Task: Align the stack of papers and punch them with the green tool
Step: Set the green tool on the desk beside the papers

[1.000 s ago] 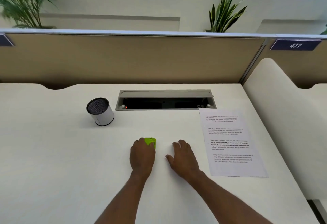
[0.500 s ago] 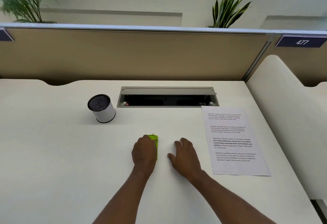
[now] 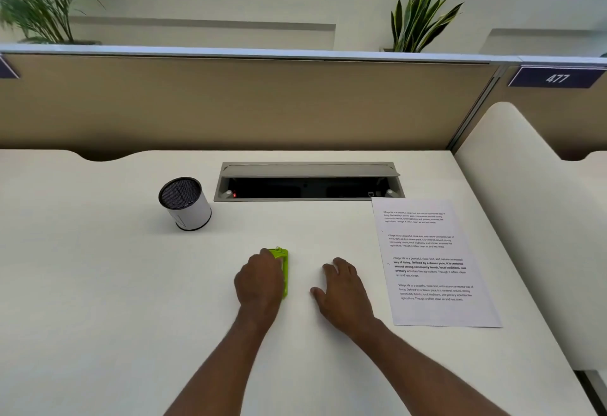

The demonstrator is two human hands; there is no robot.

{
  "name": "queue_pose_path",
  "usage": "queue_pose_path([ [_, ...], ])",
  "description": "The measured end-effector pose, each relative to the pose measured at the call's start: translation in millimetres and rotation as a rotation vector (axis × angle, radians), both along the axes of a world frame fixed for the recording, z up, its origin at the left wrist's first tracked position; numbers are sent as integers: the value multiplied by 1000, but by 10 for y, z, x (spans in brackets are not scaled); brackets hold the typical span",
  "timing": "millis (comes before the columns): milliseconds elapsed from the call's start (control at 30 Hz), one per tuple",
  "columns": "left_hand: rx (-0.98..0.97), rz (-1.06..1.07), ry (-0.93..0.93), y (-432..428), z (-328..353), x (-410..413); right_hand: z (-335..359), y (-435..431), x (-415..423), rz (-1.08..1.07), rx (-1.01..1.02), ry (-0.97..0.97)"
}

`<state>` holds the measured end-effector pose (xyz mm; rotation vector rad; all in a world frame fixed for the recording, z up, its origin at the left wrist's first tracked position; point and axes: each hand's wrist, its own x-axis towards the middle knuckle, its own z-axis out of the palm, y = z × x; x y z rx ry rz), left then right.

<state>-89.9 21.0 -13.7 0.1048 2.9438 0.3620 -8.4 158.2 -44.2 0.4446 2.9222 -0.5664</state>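
Note:
The green punch tool point(image 3: 284, 271) lies on the white desk point(image 3: 98, 284) near its middle. My left hand point(image 3: 259, 282) rests over it and covers most of it; only its right edge and far end show. My right hand point(image 3: 343, 290) lies flat on the desk to the right of the tool, fingers apart, holding nothing. The stack of printed papers point(image 3: 430, 264) lies flat at the right side of the desk, a short way right of my right hand.
A white cylindrical cup with a dark mesh top point(image 3: 184, 202) stands at the back left. An open cable tray point(image 3: 308, 182) is set into the desk at the back. A tan partition point(image 3: 230, 103) closes the far edge; a cream divider point(image 3: 532, 218) borders the right.
My left hand has shifted slightly left on the green tool, so more of its right edge shows. The right hand and the papers stay where they were.

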Motion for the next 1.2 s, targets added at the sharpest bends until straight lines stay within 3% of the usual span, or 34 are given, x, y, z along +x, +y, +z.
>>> queue_pose_path([
  [433,-29,179,88,-1067,52,-443,-5,-11,-15,-6,5,-21],
  [700,-25,191,111,-1223,-95,-475,1,-107,-67,-41,4,-7],
  [800,-94,53,222,-1063,-185,-417,6,-226,-137,2,-45,0],
  [867,-31,-108,289,-861,-223,-298,16,-335,-215,66,-90,17],
  [1033,161,-420,239,-524,-333,203,-47,-614,-411,320,-98,35],
  [1200,131,-390,142,-621,-503,416,-138,-543,-382,451,-60,93],
])
